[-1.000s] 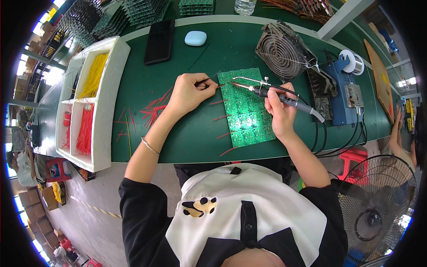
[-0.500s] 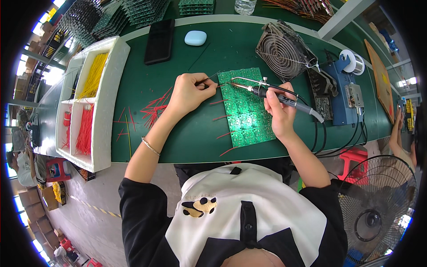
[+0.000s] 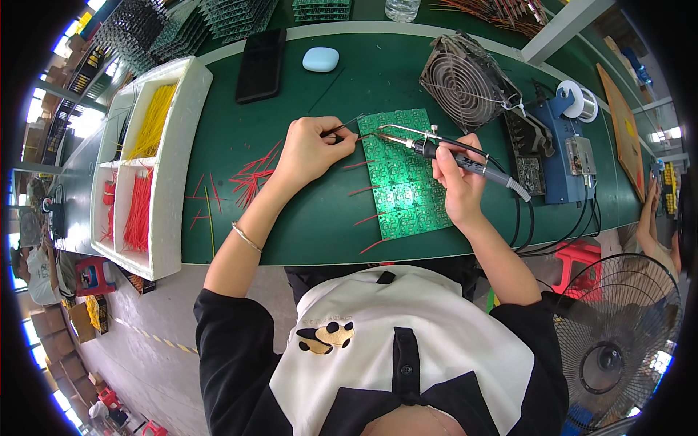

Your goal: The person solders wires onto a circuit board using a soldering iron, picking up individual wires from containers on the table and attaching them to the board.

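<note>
A panel of green circuit boards (image 3: 407,174) lies on the green table, several short red wires (image 3: 364,191) sticking out from its left edge. My left hand (image 3: 314,151) is closed in a pinch at the panel's upper left; a red wire (image 3: 366,136) runs from its fingertips onto the boards. A thin dark piece (image 3: 334,134) also shows between those fingers, its kind unclear. In my right hand (image 3: 461,182) is a soldering iron (image 3: 429,150) with a thin metal feed tube alongside. Its tip is over the upper boards, close to the wire's end; contact is too small to tell.
Loose red wires (image 3: 253,178) lie left of the panel. Beyond them stands a white foam box (image 3: 167,189) of red and yellow wires. A phone (image 3: 259,67), a light-blue case (image 3: 321,59), a small fan (image 3: 465,83) and a blue soldering station (image 3: 563,156) with solder spool surround the work.
The circuit board panel sits very slightly lower and farther right in the picture. Both hands keep nearly the same place and hold.
</note>
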A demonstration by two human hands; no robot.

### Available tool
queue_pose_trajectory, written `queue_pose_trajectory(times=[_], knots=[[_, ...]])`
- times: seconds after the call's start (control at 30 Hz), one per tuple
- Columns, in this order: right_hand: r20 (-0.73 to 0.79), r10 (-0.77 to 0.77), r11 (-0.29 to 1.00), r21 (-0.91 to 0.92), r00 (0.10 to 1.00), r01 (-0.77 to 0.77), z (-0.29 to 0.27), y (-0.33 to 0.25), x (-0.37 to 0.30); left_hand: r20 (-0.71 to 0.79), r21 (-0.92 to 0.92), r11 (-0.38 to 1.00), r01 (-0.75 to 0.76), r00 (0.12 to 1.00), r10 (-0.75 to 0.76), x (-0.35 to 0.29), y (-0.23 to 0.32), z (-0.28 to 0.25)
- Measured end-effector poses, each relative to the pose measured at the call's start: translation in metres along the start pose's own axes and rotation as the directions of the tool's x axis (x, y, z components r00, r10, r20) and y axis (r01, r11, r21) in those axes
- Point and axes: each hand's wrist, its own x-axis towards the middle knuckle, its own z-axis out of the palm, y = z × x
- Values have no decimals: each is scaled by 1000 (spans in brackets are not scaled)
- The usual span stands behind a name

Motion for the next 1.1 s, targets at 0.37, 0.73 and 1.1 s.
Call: queue_pose_trajectory(times=[0.37,0.73,1.1], knots=[[-22,3,1000,10,1000,-3,1,-2,0,-19,12,1000,0,1000,0,0,2,1],[-42,5,1000,-16,999,-6,3,-3,1,-30,15,1000,-7,1000,8,0,3,0],[-90,-21,1000,10,996,22,2,-5,0,-12,46,999,7,1000,-7,2,-2,-1]])
